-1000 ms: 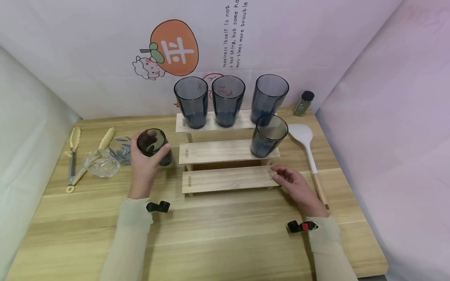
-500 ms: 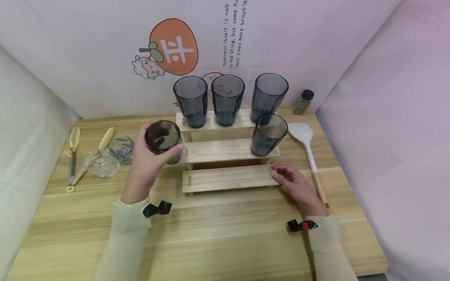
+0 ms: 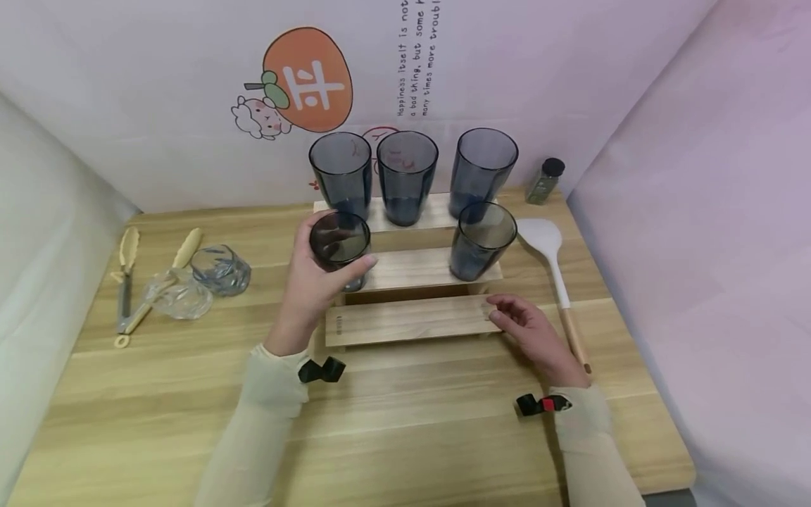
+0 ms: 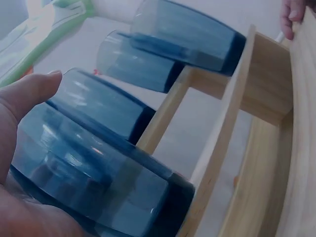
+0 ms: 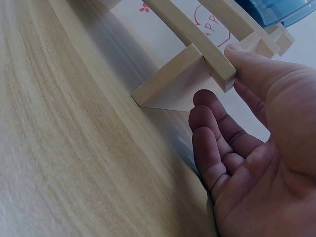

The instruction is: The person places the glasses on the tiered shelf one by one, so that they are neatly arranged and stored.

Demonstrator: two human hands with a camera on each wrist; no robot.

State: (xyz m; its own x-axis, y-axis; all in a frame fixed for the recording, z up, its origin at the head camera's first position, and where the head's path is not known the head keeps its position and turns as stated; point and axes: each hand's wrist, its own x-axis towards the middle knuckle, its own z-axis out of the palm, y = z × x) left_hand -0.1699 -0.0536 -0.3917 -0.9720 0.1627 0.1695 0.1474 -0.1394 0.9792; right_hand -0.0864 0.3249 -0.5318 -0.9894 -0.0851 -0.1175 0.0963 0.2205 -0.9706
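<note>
Glass (image 3: 343, 246) fills the curled left hand (image 3: 308, 287); the loose right hand (image 3: 530, 334) touches shelving (image 3: 412, 321).

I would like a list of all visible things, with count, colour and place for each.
Table: 1, light wood, underneath
Backdrop: 1, whitish with orange print, behind
Rack: 1, pale wood, centre
Top-shelf glasses: 3, blue-grey, two left, one right
Middle-shelf glass: 1, blue-grey, right end
Held glass: 1, dark, at left of middle shelf
Small glass vessels: 2, clear and bluish, left
Tongs: 1 pair, cream and grey, far left
Turner: 1, white, wooden handle, right
Jar: 1, green, black lid, back right
Left hand: 1, bare, gripping the held glass
Right hand: 1, bare, right end of bottom shelf
Sleeves: 2, cream, both arms
Wrist devices: 2, black, at cuffs
</note>
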